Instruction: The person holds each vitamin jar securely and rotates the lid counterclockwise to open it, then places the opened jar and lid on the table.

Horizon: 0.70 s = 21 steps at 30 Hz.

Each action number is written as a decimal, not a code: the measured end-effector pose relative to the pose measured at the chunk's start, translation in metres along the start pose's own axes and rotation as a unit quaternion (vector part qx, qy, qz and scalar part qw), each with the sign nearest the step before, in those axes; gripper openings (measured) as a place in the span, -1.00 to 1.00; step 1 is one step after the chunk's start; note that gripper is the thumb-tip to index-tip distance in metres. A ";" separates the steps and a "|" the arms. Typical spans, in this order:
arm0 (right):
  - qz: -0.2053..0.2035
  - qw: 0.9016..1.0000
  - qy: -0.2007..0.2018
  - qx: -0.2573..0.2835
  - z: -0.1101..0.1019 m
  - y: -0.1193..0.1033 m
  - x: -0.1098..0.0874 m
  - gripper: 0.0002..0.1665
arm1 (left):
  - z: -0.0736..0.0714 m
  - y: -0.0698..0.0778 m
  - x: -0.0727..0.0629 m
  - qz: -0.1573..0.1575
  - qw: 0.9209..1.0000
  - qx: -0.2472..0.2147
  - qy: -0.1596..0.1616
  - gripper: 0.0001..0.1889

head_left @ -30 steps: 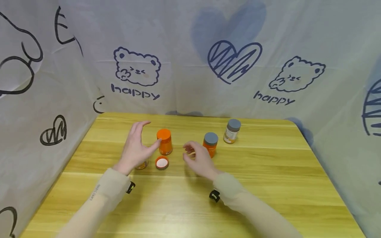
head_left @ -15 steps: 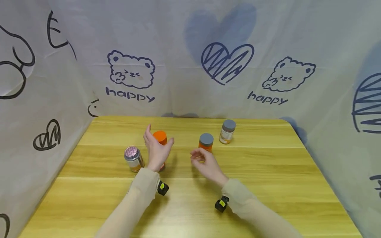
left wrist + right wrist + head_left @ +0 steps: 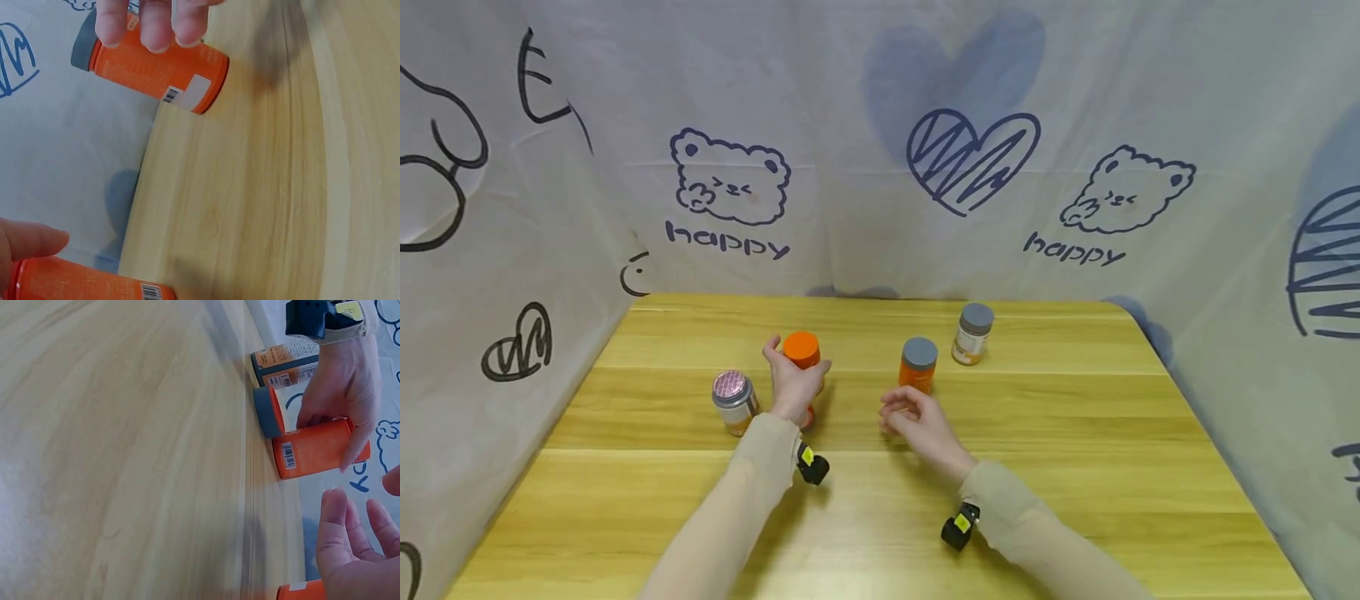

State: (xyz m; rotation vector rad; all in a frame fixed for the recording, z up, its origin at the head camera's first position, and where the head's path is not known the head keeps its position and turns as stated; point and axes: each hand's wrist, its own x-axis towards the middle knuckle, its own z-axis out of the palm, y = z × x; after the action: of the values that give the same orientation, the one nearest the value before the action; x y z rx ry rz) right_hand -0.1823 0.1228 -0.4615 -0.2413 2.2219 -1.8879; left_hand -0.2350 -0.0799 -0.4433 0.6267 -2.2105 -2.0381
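Note:
My left hand (image 3: 793, 390) grips an orange jar with an orange lid (image 3: 802, 348), its thumb lying along the side of the jar body (image 3: 312, 456) in the right wrist view. A loose lid (image 3: 808, 417), mostly hidden by that hand in the head view, shows its grey outside and white lining in the right wrist view. Left of the hand stands a lidless jar (image 3: 735, 402) with a pinkish patterned seal. My right hand (image 3: 922, 427) holds nothing, fingers loosely bent, just in front of an orange jar with a grey lid (image 3: 917, 371).
A white-labelled jar with a grey lid (image 3: 973, 335) stands farther back on the right. All the jars are on a wooden table (image 3: 1075, 467). A white printed cloth (image 3: 842, 167) hangs behind it and at both sides.
My left hand has moved right, from near the lidless jar to the orange-lidded jar, and lowered onto it. My right hand has shifted slightly, still holding nothing. The head view has turned a little.

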 end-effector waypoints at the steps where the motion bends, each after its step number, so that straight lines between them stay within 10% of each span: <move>1: 0.005 1.000 -0.002 0.009 0.000 0.000 0.000 -0.62 | 0.000 -0.001 0.001 -0.008 1.000 0.001 -0.001 -0.01; 21: 0.028 0.998 -0.003 0.054 0.002 0.000 0.000 -0.64 | 0.002 -0.014 0.003 0.012 0.998 0.046 -0.039 -0.36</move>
State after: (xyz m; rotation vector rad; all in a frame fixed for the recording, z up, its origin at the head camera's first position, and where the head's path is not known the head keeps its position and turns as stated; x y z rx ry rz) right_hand -0.1814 0.1206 -0.4623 -0.1646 2.0915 -1.9675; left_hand -0.2344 -0.0797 -0.4576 0.5351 -2.3549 -1.9918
